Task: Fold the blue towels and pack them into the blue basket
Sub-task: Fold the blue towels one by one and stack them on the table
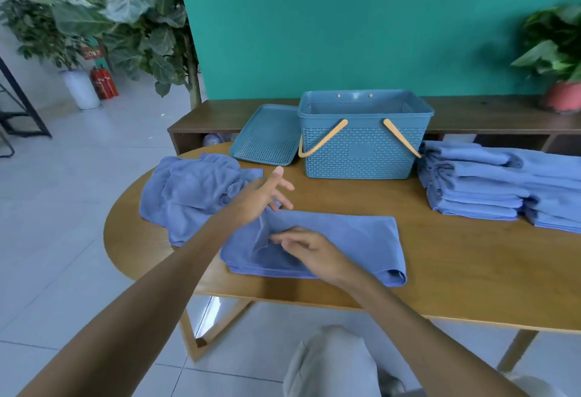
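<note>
A folded blue towel (352, 239) lies flat near the table's front edge. My left hand (262, 197) hovers above its far left corner with fingers spread, holding nothing. My right hand (309, 250) rests on the towel's left part, fingers loosely bent toward a crease. A crumpled heap of blue towels (188, 192) lies at the table's left end. The blue basket (364, 135) with tan handles stands open at the back of the table; no towel shows inside. Stacks of folded blue towels (490, 182) sit to its right.
The basket's blue lid (265, 135) leans flat just left of the basket. The oval wooden table (471, 270) backs onto a dark wooden shelf unit (490, 113) with a potted plant (562, 50). Large plants and a fire extinguisher (103, 82) stand at left.
</note>
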